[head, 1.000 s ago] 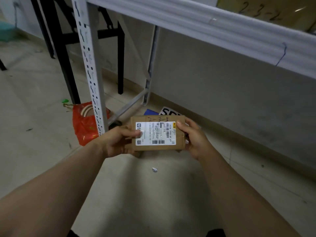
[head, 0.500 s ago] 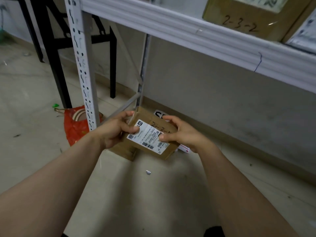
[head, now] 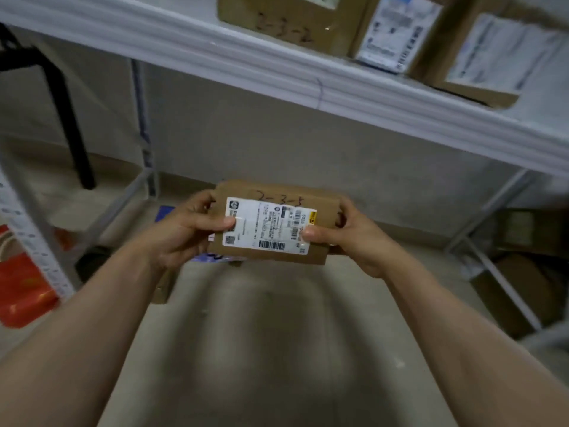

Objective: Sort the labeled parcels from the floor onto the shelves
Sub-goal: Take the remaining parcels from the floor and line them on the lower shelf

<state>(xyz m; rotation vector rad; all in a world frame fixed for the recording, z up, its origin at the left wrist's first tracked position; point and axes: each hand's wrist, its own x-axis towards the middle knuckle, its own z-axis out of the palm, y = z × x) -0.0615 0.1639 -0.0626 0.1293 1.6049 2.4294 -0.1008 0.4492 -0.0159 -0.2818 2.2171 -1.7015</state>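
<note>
So that its handwritten mark [head: 280, 195] 2-3-5 can be read, it seems, the parcel [head: 272, 224] is held face-up above the floor [head: 261, 349], below the shelf [head: 215, 57]; one end is pinched by the left grip [head: 181, 232], the other by the right grip [head: 354, 238].

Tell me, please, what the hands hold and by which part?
A labeled cardboard parcel, left hand pinching its left end, right hand its right end.

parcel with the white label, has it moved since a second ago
Yes. The parcel has risen toward the shelf beam and shifted right, away from the perforated upright.
</note>
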